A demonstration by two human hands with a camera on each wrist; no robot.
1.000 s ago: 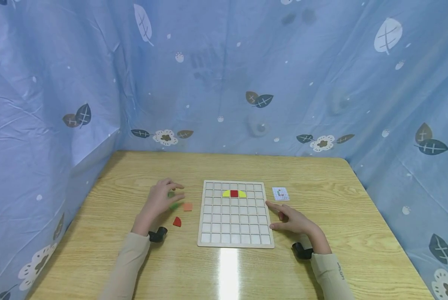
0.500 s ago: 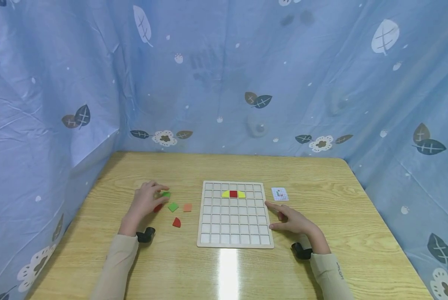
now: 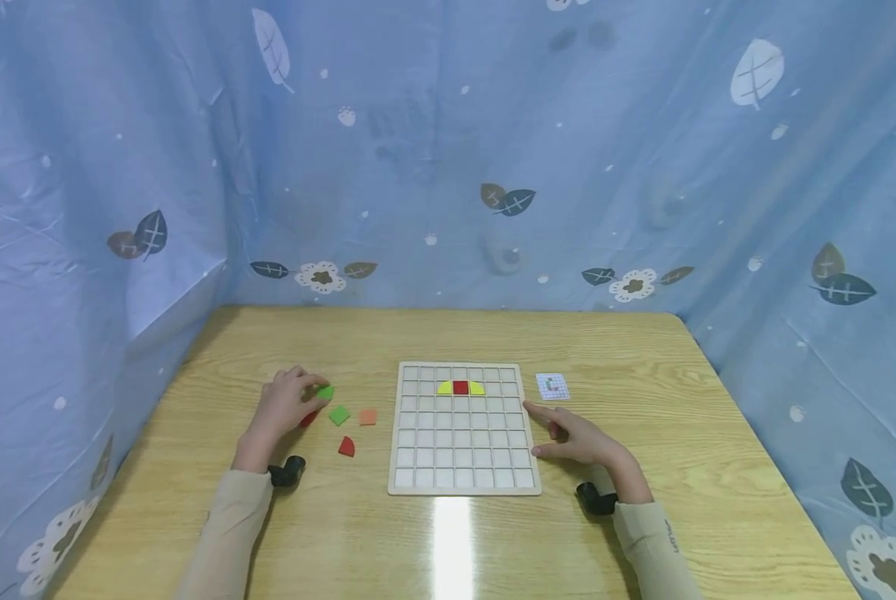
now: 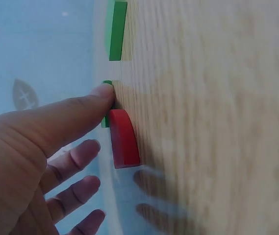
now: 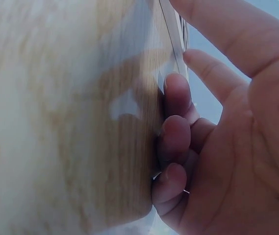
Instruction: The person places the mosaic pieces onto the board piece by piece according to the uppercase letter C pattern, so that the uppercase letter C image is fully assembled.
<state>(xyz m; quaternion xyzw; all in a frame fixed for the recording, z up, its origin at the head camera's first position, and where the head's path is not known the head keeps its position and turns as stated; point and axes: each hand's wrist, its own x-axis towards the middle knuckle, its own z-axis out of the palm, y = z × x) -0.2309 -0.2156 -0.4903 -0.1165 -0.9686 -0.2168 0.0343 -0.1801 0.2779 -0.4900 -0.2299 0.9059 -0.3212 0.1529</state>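
Head view: over on the left, the left hand pinches a flat, bright green square on the table with narrowed thumb and forefinger, just beyond a red wedge; the right hand's wide-set thumb and forefinger touch the pale board.

Green square tiles, orange square tile, red quarter-circle tile: plain. Off-white square board: gridded. Blue cloth curtain carries white, brown, dark leaf print. Yellowish wooden tabletop: grained.
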